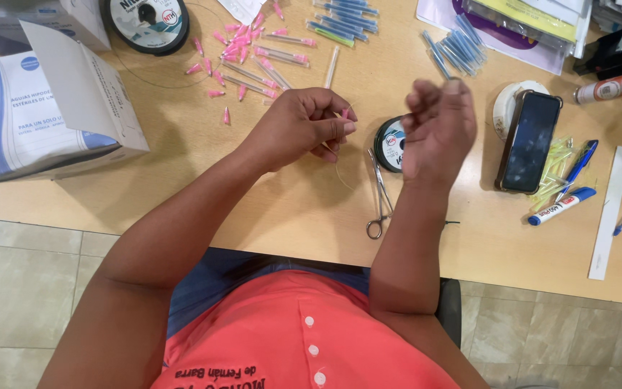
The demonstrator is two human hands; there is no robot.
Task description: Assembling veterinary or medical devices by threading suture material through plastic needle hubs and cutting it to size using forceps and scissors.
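My left hand (304,126) pinches a small pink-hubbed needle (345,113) between thumb and fingers above the wooden table (253,209). My right hand (437,126) is raised beside it, blurred, with fingers curled; a thin clear line (341,173) loops down between the hands. Whether the right fingers grip the line cannot be told. A small spool of line (389,144) lies under the right hand, partly hidden. Metal scissors-like forceps (379,194) lie just below the hands.
Several pink needle caps and packaged needles (246,50) are scattered at the back, with a large spool (149,21). An open white-and-blue box (30,108) stands left. Blue needles (455,47), a phone (530,140), markers (561,205) and a white ruler (610,212) lie right.
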